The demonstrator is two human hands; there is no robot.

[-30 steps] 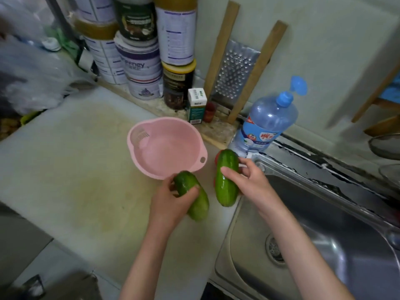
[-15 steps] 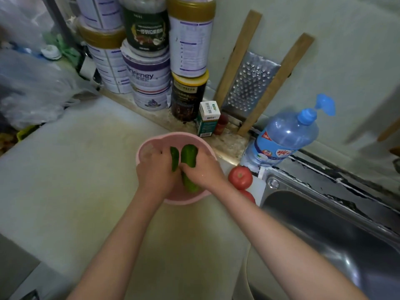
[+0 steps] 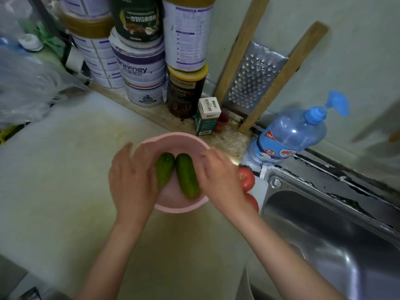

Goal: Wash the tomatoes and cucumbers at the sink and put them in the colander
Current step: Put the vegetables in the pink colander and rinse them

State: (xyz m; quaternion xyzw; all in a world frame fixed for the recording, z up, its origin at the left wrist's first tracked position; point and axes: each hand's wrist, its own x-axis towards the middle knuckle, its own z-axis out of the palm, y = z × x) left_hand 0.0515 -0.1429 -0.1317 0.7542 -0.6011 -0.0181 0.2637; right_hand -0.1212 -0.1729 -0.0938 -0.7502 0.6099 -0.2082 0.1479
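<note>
Pink colander (image 3: 179, 210) at frame centre holds two cucumbers (image 3: 187, 175), firm and likely slippery, best gripped mid-body. Left hand (image 3: 132, 182) and right hand (image 3: 220, 180) flank them, fingers loose, holding nothing. Softer tomatoes (image 3: 246, 178) sit just right.

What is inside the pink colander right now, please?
The left cucumber and right cucumber lie side by side in the colander. The left hand and right hand cover its sides, so anything beneath them is hidden.
</note>
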